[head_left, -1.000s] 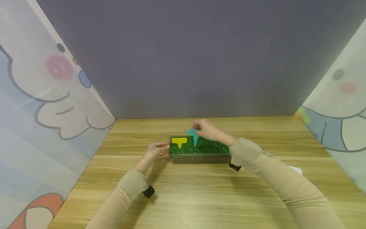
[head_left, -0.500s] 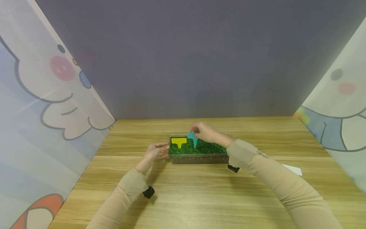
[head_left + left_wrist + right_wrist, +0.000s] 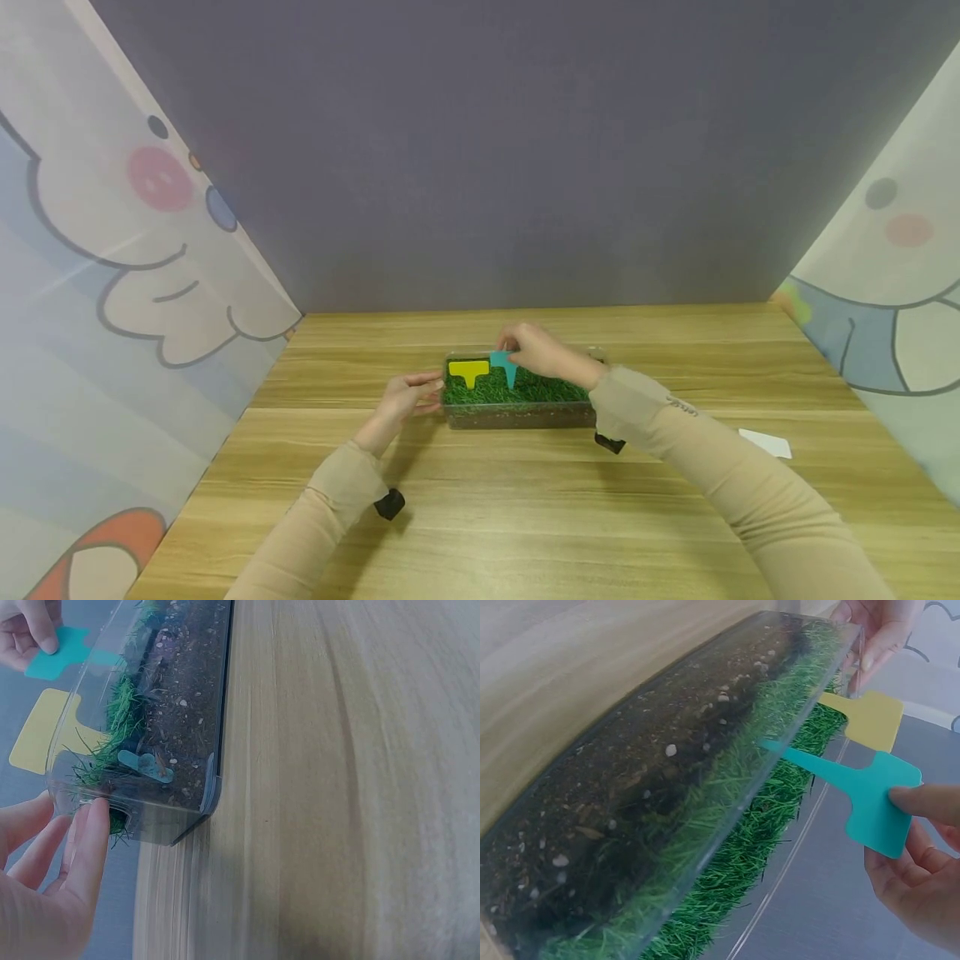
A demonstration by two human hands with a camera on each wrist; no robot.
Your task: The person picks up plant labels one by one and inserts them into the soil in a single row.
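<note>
A clear planter box (image 3: 525, 417) of soil and green grass (image 3: 750, 847) stands on the table. My right hand (image 3: 534, 348) pinches the head of a turquoise T-shaped plant label (image 3: 885, 802) between thumb and fingers. The label's pointed stem goes down into the grass; its tip is hidden there. To its left a yellow plant label (image 3: 469, 369) stands upright in the grass, apart from both hands. With fairly straight fingers, my left hand (image 3: 401, 400) touches the planter's left end wall, as the left wrist view (image 3: 56, 877) also shows.
A white flat card (image 3: 767, 443) lies on the wooden table (image 3: 510, 517) to the right. A grey wall (image 3: 480, 167) rises behind the table, with cartoon-printed curtains (image 3: 90, 250) at both sides. Black wrist cameras (image 3: 389, 504) hang under the sleeves.
The right hand has lowered the turquoise label a little, so its stem sits deeper in the grass. The left hand has stayed at the planter's end.
</note>
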